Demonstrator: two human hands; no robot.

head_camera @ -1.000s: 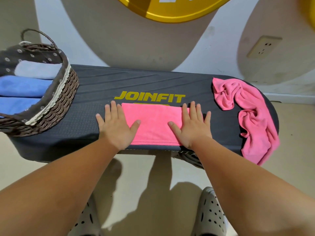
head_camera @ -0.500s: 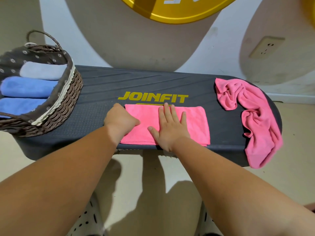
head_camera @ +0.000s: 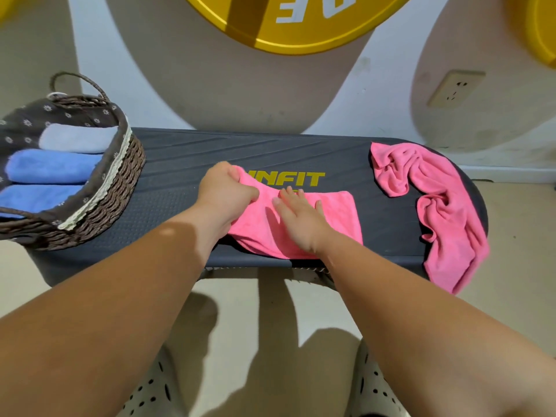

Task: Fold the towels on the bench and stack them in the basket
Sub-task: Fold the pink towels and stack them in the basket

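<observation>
Left grip [head_camera: 224, 197] pinches pink towel [head_camera: 340, 212] on dark bench [head_camera: 186, 164], right grip [head_camera: 301, 221] flat atop

A folded pink towel [head_camera: 340, 212] lies as a band along the front of the dark table [head_camera: 180, 158] at the centre of the frame, its right end flat and square-cornered, its left end lifted off the surface and bunched. A second pink towel [head_camera: 451, 236], unfolded and crumpled, sprawls over the table's rounded end at the right of the frame, its lower part hanging over the front edge. At the left, a brown woven basket [head_camera: 117, 194] stands on the table's other end and holds three folded towels side by side: a pale grey towel [head_camera: 78, 139] uppermost and two blue towels [head_camera: 51, 167] below it.
</observation>
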